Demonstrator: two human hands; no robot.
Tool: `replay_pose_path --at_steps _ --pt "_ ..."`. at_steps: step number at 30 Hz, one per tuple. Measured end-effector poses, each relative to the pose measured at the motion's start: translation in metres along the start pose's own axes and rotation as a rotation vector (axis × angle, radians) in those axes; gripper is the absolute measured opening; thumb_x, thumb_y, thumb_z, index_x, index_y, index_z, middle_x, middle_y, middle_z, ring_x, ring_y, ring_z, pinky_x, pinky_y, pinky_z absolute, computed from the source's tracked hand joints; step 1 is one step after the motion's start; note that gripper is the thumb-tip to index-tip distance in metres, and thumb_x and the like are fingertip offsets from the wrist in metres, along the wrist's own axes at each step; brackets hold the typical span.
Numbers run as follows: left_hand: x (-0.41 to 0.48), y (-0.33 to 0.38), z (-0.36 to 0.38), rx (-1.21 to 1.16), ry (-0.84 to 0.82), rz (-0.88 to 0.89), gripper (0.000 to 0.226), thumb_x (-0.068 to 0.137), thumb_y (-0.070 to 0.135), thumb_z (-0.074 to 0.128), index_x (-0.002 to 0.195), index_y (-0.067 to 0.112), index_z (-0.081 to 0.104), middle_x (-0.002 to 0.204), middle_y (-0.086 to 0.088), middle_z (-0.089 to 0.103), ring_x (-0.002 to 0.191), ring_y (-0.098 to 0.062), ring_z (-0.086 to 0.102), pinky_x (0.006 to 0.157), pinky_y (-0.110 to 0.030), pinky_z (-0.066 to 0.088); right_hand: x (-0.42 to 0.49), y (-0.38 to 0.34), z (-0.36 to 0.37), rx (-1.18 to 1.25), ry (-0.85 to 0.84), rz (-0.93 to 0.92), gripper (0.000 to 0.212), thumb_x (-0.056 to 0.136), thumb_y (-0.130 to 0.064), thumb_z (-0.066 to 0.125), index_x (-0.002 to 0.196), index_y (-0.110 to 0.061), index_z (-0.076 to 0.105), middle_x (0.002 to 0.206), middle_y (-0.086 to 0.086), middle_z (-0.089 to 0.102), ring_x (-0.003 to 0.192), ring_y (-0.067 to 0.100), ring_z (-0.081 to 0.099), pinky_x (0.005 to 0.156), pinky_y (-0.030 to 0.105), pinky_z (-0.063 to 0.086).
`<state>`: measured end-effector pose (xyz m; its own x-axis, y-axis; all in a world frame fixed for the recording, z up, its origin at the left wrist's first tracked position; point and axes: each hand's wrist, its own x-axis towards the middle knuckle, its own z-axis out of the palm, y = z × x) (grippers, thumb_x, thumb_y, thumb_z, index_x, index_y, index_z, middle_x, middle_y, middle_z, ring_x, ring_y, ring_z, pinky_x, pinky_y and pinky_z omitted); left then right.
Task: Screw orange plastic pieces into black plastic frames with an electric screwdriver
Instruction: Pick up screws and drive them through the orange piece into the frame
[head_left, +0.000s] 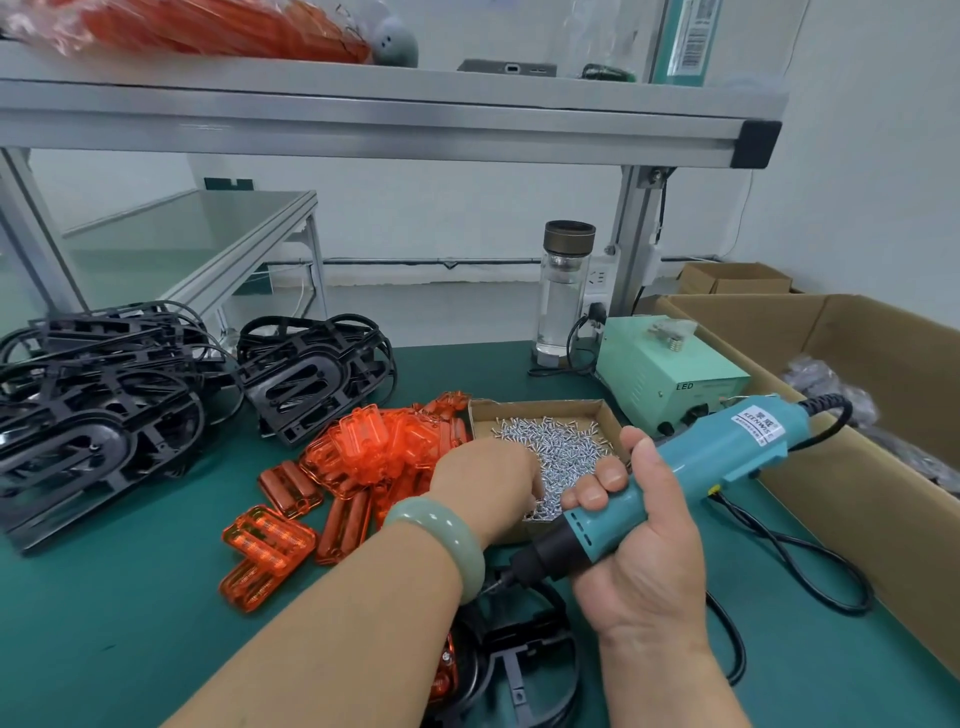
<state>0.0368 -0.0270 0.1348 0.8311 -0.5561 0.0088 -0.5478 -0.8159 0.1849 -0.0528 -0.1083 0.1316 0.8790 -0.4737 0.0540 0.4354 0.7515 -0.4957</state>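
— Where is the left hand (485, 486)?

— Over the cardboard tray (545, 408), its fingers dipped into the heap of screws (563, 447). The back of the hand hides the fingertips, so I cannot tell whether they pinch a screw.

— And the right hand (639, 556)?

— Its fingers are wrapped around the barrel of the electric screwdriver (727, 447). The tool's long axis slants from upper right down to lower left, and the bit (498, 582) points toward the person.

— Where is the work?

— A black frame (524, 660) lies on the tabletop (130, 623) at the near edge, partly under the left forearm, with an orange piece (448, 670) on its left side. It lies nearer the person than the tray, just below the bit.

— So which hand is closer?

— The right. I judge that a screw must travel back from the tray to the frame, where the bit is already aimed.
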Motion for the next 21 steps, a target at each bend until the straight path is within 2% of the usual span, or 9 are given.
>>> replay_pose_path --at_steps 3,5,9,11,13,15,17,21 --pt "0.0 0.001 0.001 0.035 0.028 0.001 0.019 0.091 0.02 0.054 0.098 0.024 0.071 0.094 -0.002 0.066 0.093 -0.025 0.062 0.074 -0.035 0.051 0.0 0.0 0.0 -0.004 -0.011 -0.004 0.02 0.077 -0.024 0.059 0.094 -0.016 0.054 0.055 -0.004 0.047 0.042 0.008 0.045 0.046 0.02 0.045" --pt "-0.001 0.001 0.003 0.019 0.071 0.001 0.021 0.092 0.021 0.051 0.099 0.021 0.07 0.097 -0.005 0.067 0.094 -0.026 0.062 0.073 -0.034 0.048 0.001 0.001 -0.001 -0.009 -0.011 -0.006 0.02 0.077 -0.025 0.06 0.094 -0.016 0.054 0.055 -0.005 0.047 0.042 0.008 0.045 0.046 0.02 0.045" --pt "-0.006 -0.002 0.003 -0.162 0.208 -0.006 0.019 0.09 0.021 0.05 0.099 0.02 0.067 0.1 -0.003 0.068 0.095 -0.023 0.06 0.078 -0.032 0.048 0.002 0.001 -0.003 -0.015 -0.004 -0.014 0.021 0.077 -0.025 0.061 0.095 -0.017 0.055 0.056 -0.005 0.047 0.044 0.008 0.045 0.05 0.019 0.044" --pt "-0.01 -0.002 -0.002 -0.278 0.304 -0.021 0.015 0.086 0.018 0.053 0.092 0.018 0.067 0.093 0.0 0.069 0.09 -0.02 0.061 0.079 -0.032 0.049 0.002 0.001 -0.004 -0.016 -0.009 -0.016 0.019 0.078 -0.025 0.061 0.095 -0.017 0.055 0.057 -0.005 0.047 0.045 0.008 0.045 0.05 0.019 0.044" --pt "-0.016 -0.004 -0.01 -0.414 0.4 -0.048 0.009 0.083 0.015 0.057 0.081 0.018 0.064 0.08 0.006 0.067 0.078 -0.014 0.061 0.074 -0.028 0.049 0.001 0.001 -0.004 -0.018 -0.015 -0.017 0.019 0.078 -0.025 0.061 0.094 -0.017 0.055 0.057 -0.005 0.047 0.045 0.008 0.046 0.051 0.019 0.045" --pt "-0.025 -0.008 -0.02 -0.551 0.495 -0.081 0.015 0.081 0.012 0.06 0.072 0.024 0.059 0.07 0.012 0.061 0.066 -0.005 0.057 0.066 -0.019 0.048 0.001 0.001 -0.003 -0.022 -0.022 -0.018 0.019 0.078 -0.025 0.061 0.094 -0.018 0.055 0.057 -0.006 0.047 0.044 0.008 0.046 0.051 0.018 0.045" --pt "-0.038 -0.015 -0.03 -0.707 0.575 -0.116 0.02 0.082 0.012 0.062 0.071 0.028 0.058 0.068 0.013 0.061 0.058 0.002 0.054 0.058 -0.009 0.044 0.0 0.002 -0.002 -0.026 -0.024 -0.017 0.02 0.077 -0.026 0.061 0.095 -0.018 0.055 0.057 -0.006 0.048 0.045 0.007 0.046 0.051 0.018 0.044" --pt "-0.074 -0.029 -0.039 -1.01 0.611 -0.201 0.019 0.088 0.011 0.06 0.076 0.025 0.066 0.055 0.012 0.062 0.049 0.002 0.051 0.05 -0.014 0.046 -0.004 0.006 0.0 -0.029 -0.037 0.0 0.017 0.078 -0.028 0.062 0.092 -0.02 0.056 0.058 -0.007 0.049 0.046 0.007 0.046 0.052 0.02 0.044"
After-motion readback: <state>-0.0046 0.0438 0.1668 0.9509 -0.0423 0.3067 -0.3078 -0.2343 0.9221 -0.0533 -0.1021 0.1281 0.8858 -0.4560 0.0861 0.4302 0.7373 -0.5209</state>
